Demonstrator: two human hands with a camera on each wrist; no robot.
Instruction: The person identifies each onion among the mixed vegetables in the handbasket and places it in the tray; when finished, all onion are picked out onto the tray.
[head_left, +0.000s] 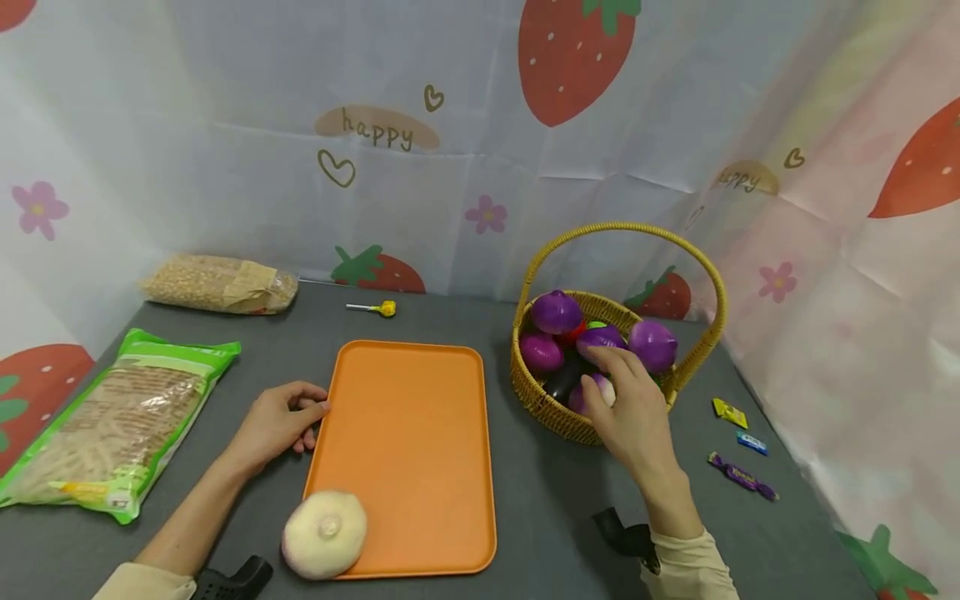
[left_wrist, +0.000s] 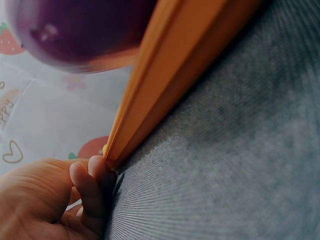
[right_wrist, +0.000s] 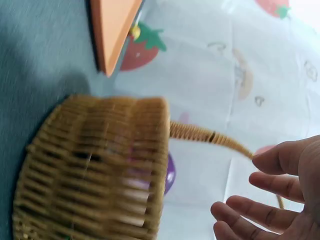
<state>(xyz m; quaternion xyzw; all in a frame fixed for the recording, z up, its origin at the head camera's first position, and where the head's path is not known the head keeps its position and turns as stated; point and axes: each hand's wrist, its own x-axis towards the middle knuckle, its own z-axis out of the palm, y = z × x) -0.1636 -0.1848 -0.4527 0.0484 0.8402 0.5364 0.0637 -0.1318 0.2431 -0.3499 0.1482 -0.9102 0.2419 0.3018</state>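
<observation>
My left hand (head_left: 281, 421) grips the left edge of an orange tray (head_left: 408, 450), fingers curled at its rim in the left wrist view. On the tray's near left corner sits a round white and purple toy turnip (head_left: 325, 533), overhanging the edge; its purple side (left_wrist: 85, 30) looms in the left wrist view. Over the near right of a wicker basket (head_left: 558, 417) hovers my right hand (head_left: 630, 400), fingers spread, holding nothing. Purple onion-like toys (head_left: 557, 312), a dark eggplant (head_left: 564, 379) and a purple-white toy (head_left: 604, 389) fill the basket.
The basket's tall handle (head_left: 622, 225) arches behind my right hand. Left of the tray lie a green-edged bag (head_left: 127, 417) and a bag of grains (head_left: 217, 285). A yellow lollipop (head_left: 386, 308) lies behind the tray; wrapped candies, one purple (head_left: 742, 477), lie at the right.
</observation>
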